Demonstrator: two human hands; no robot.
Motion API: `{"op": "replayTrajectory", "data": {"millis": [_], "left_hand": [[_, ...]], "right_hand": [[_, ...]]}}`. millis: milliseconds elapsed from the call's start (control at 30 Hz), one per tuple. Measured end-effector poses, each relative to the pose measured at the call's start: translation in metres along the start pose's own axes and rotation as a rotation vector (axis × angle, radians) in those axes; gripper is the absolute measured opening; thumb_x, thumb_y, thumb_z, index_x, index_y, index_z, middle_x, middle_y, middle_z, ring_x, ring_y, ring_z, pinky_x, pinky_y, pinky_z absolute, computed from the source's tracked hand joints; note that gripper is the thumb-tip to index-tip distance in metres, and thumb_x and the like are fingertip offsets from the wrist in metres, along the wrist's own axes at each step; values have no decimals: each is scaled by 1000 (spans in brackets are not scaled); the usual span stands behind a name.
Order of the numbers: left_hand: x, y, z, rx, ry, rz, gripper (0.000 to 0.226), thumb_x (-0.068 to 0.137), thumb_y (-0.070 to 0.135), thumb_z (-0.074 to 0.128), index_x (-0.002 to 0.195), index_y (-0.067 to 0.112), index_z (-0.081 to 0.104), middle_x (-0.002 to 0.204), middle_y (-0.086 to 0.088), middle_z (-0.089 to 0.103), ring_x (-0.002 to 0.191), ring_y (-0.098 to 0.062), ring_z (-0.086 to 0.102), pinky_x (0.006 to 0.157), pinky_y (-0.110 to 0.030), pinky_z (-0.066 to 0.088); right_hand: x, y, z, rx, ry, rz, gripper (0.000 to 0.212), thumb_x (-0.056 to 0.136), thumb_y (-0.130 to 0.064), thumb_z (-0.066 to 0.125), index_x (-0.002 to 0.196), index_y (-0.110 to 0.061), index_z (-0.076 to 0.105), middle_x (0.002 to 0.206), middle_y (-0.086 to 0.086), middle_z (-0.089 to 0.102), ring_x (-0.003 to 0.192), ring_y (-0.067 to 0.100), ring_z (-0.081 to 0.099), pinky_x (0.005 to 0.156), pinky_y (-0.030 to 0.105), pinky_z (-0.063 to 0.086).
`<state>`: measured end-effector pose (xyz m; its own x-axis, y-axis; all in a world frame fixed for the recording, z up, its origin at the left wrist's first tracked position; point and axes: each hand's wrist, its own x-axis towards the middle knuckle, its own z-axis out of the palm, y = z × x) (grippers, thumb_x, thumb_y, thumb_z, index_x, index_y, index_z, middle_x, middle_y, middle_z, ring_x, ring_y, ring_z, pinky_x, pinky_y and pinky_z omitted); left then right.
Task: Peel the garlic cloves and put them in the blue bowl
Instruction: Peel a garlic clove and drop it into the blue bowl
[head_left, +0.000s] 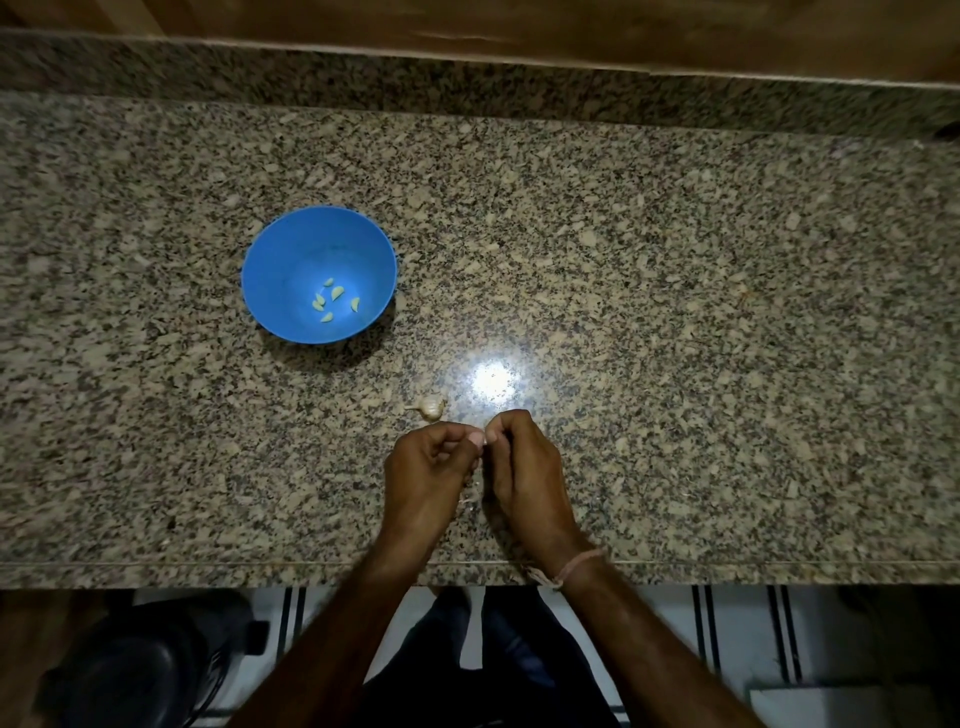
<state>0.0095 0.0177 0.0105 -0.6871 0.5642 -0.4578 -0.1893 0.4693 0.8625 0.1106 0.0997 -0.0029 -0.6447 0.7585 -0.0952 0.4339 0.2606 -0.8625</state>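
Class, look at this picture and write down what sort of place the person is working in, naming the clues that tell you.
Most likely a home kitchen. The clues: a speckled granite countertop with a raised back ledge, a round blue plastic bowl holding peeled garlic cloves, and a partly used garlic bulb lying on the counter.

bare counter (675, 312) right, blue bowl (270, 291) far left, garlic bulb (430, 408) ahead
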Motion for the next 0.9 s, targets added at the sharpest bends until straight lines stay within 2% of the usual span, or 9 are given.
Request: {"op": "replayTrajectory", "data": {"millis": [167, 300, 433, 533, 633, 800, 900], "left_hand": [[-1, -2, 8, -9, 43, -18, 11, 98, 26, 71, 99, 21, 80, 80, 3, 78, 78, -17, 75, 77, -42, 63], [-2, -2, 9, -153, 116, -91, 10, 98, 20, 70, 98, 14, 79, 80, -5, 78, 76, -19, 75, 70, -33, 59], [-2, -1, 11, -247, 146, -126, 8, 97, 15, 72, 96, 11, 79, 79, -10, 77, 74, -18, 72, 67, -27, 58], [-2, -1, 13, -282, 132, -129, 7, 97, 15, 72, 97, 14, 79, 83, -9, 78, 79, -20, 74, 72, -33, 60], [-4, -2, 12, -213, 107, -75, 7, 97, 16, 72, 98, 16, 79, 86, -5, 79, 84, -21, 77, 79, -40, 64], [-5, -3, 8, -111, 130, -33, 5, 94, 20, 76, 97, 21, 79, 86, 0, 79, 85, -20, 76, 82, -49, 64], [-6, -2, 6, -96, 134, -19, 5, 92, 19, 78, 96, 21, 80, 86, 2, 79, 85, -18, 76, 83, -49, 63]], "right_hand": [[1, 0, 9, 71, 72, 115, 14, 110, -11, 46, 98, -12, 53, 82, -5, 56, 68, 1, 49, 59, 11, 33], [5, 0, 4, 86, 125, 145, 19, 109, -6, 44, 95, -15, 53, 80, -2, 56, 69, 5, 47, 59, 16, 35], [10, 3, -5, 12, 101, 21, 33, 96, 11, 50, 98, -14, 71, 97, -3, 66, 93, 12, 63, 80, 25, 52], [8, -3, -10, 214, 32, 125, 17, 100, -4, 64, 107, -14, 76, 101, -5, 75, 98, 12, 72, 87, 32, 60], [5, -5, -13, 342, 6, 211, 6, 95, -7, 74, 96, -12, 77, 90, 0, 78, 87, 17, 75, 80, 40, 63], [1, -10, -12, 274, 52, 164, 5, 95, -11, 75, 91, -14, 78, 81, -5, 77, 79, 11, 73, 74, 30, 60], [1, -10, -13, 84, 45, 9, 8, 99, -16, 71, 92, -16, 75, 81, -9, 72, 75, 9, 68, 68, 29, 55]]}}
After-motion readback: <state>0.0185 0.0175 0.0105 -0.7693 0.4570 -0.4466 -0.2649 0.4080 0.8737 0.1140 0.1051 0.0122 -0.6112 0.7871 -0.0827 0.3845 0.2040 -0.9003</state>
